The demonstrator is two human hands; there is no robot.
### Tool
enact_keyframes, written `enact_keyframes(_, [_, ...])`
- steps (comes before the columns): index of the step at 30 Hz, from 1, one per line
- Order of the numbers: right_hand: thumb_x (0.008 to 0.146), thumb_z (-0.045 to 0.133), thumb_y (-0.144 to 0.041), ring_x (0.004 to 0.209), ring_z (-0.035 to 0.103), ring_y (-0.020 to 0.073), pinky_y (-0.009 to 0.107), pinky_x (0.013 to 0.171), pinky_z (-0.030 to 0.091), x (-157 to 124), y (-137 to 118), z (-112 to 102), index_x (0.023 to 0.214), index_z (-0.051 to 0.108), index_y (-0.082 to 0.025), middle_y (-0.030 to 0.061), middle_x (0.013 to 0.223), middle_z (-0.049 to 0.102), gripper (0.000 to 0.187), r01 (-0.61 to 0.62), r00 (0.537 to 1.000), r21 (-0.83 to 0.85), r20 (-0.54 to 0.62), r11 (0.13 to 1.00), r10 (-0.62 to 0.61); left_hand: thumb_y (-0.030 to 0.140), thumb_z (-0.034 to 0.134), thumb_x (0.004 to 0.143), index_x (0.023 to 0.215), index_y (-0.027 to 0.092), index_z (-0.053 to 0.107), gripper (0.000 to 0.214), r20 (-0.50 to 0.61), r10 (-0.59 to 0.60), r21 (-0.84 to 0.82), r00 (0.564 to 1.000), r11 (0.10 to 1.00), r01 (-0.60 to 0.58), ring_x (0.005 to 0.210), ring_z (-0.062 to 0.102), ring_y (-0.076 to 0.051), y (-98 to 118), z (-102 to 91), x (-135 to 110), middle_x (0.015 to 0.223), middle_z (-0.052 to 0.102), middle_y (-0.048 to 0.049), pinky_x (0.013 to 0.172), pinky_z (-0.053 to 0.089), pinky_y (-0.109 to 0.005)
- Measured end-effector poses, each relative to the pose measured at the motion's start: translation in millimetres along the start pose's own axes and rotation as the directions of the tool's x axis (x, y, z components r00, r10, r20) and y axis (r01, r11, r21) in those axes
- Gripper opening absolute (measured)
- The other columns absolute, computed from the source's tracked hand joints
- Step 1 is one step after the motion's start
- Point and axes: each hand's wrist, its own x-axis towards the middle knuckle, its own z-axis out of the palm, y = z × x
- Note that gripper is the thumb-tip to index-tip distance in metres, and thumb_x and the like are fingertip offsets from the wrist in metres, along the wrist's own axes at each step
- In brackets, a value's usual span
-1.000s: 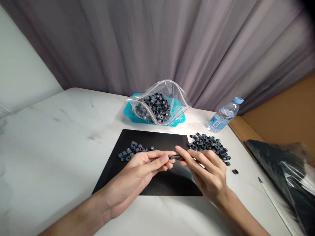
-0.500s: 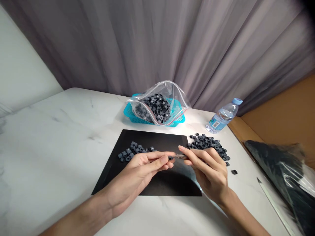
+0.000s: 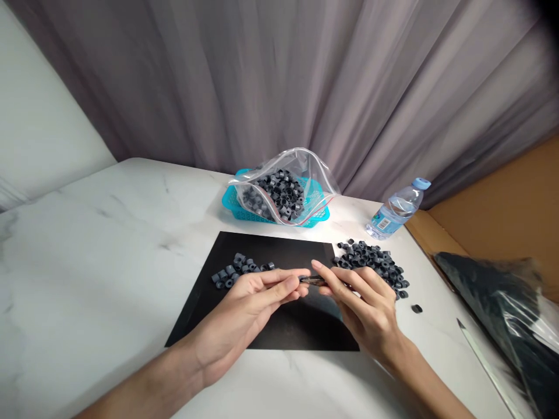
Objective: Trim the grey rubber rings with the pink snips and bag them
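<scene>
My left hand (image 3: 262, 299) is closed, pinching a small dark grey tubular plastic piece (image 3: 301, 280) between thumb and fingertips above the black mat (image 3: 301, 329). My right hand (image 3: 369, 297) is closed around a slim metal tool (image 3: 313, 280). The tool points left, and its tip meets the piece at my left fingertips. My fingers hide its handle, so its exact kind is unclear. A small group of grey tubular pieces (image 3: 231, 270) lies on the mat behind my left hand. Beyond my right hand is a larger heap of similar pieces (image 3: 371, 259).
A turquoise basket (image 3: 322, 216) at the back holds an open zip bag (image 3: 314, 169) filled with such pieces. A water bottle (image 3: 393, 212) stands to its right. One loose piece (image 3: 417, 309), a pale pointed strip (image 3: 484, 364) and a dark plastic-wrapped bundle (image 3: 493, 302) lie at right.
My right hand has moved slightly left, bringing the tool's tip up to the piece. My left hand keeps its pinch. The view has shifted slightly.
</scene>
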Motion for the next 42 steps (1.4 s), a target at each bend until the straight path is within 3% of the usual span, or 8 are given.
enact_keyframes(5, [0.099, 0.062, -0.012, 0.073, 0.057, 0.0151, 0.029, 0.070, 0.047, -1, -1, 1, 0.156, 0.043, -0.025, 0.0052, 0.101, 0.076, 0.061, -0.015, 1.000, -0.002, 0.008, 1.000, 0.015, 0.033, 0.075, 0.090, 0.111, 0.025, 0.081, 0.023, 0.000, 0.003, -0.006, 1.000, 1.000, -0.003, 0.112, 0.065, -0.016, 1, 1.6, 0, 0.098, 0.078, -0.0004, 0.111, 0.040, -0.026])
enact_keyframes(19, [0.097, 0.063, -0.007, 0.070, 0.057, 0.0146, 0.029, 0.066, 0.045, 3, -2, 2, 0.151, 0.050, -0.022, 0.0042, 0.096, 0.077, 0.058, 0.013, 0.999, 0.008, -0.039, 1.000, -0.013, 0.033, 0.077, 0.089, 0.108, 0.024, 0.081, 0.022, -0.031, -0.018, -0.008, 0.999, 1.000, 0.018, 0.115, 0.066, -0.017, 0, 2.4, -2, 0.103, 0.080, -0.0012, 0.114, 0.040, -0.028])
enact_keyframes(28, [0.096, 0.061, -0.006, 0.071, 0.059, 0.0176, 0.032, 0.067, 0.045, 4, 12, -2, 0.147, 0.054, -0.033, 0.0050, 0.103, 0.076, 0.059, -0.152, 0.971, 0.064, -0.175, 0.986, 0.161, 0.038, 0.077, 0.088, 0.111, 0.025, 0.080, 0.027, -0.063, -0.036, 0.039, 0.997, 0.998, 0.039, 0.123, 0.062, -0.020, -1, -0.6, -2, 0.116, 0.079, -0.0030, 0.117, 0.037, -0.031])
enact_keyframes(32, [0.100, 0.055, -0.011, 0.070, 0.055, 0.0183, 0.032, 0.066, 0.044, 4, 23, 1, 0.147, 0.055, -0.029, 0.0052, 0.096, 0.074, 0.050, -0.201, 0.973, 0.013, -0.116, 0.979, 0.202, 0.039, 0.076, 0.089, 0.113, 0.025, 0.080, 0.028, -0.051, -0.019, 0.055, 0.999, 0.998, 0.022, 0.124, 0.062, -0.020, -2, -0.6, -2, 0.119, 0.078, -0.0035, 0.117, 0.037, -0.030])
enact_keyframes(36, [0.106, 0.048, -0.024, 0.077, 0.058, 0.0203, 0.032, 0.069, 0.048, -2, 28, 12, 0.140, 0.061, -0.022, 0.0054, 0.089, 0.072, 0.037, -0.308, 0.949, -0.078, 0.035, 0.948, 0.312, 0.041, 0.075, 0.088, 0.116, 0.023, 0.078, 0.033, -0.072, 0.024, 0.168, 0.997, 0.986, -0.012, 0.120, 0.064, -0.023, -2, 1.3, -2, 0.115, 0.078, -0.0056, 0.112, 0.040, -0.033])
enact_keyframes(38, [0.107, 0.045, -0.029, 0.082, 0.061, 0.0212, 0.032, 0.069, 0.050, -6, 26, 21, 0.132, 0.066, -0.019, 0.0062, 0.091, 0.072, 0.034, -0.323, 0.932, -0.140, 0.125, 0.936, 0.340, 0.041, 0.075, 0.088, 0.112, 0.022, 0.078, 0.031, -0.081, 0.115, 0.307, 0.990, 0.948, -0.085, 0.109, 0.068, -0.024, 2, 2.2, -1, 0.106, 0.079, -0.0062, 0.103, 0.047, -0.034])
enact_keyframes(40, [0.108, 0.044, -0.031, 0.085, 0.063, 0.0217, 0.032, 0.069, 0.051, -10, 22, 29, 0.127, 0.068, -0.018, 0.0066, 0.092, 0.072, 0.034, -0.287, 0.926, -0.191, 0.197, 0.939, 0.323, 0.039, 0.074, 0.089, 0.104, 0.022, 0.078, 0.023, -0.063, 0.324, 0.509, 0.944, 0.824, -0.249, 0.097, 0.070, -0.023, 14, 2.5, 3, 0.099, 0.078, -0.0050, 0.093, 0.050, -0.034])
enact_keyframes(42, [0.108, 0.043, -0.031, 0.085, 0.064, 0.0216, 0.032, 0.069, 0.051, -12, 17, 36, 0.126, 0.068, -0.017, 0.0064, 0.090, 0.072, 0.033, -0.230, 0.930, -0.226, 0.237, 0.947, 0.282, 0.035, 0.069, 0.093, 0.100, 0.024, 0.077, 0.016, 0.053, 0.592, 0.722, 0.804, 0.533, -0.440, 0.096, 0.068, -0.022, 32, 2.4, 10, 0.100, 0.077, -0.0038, 0.092, 0.050, -0.034])
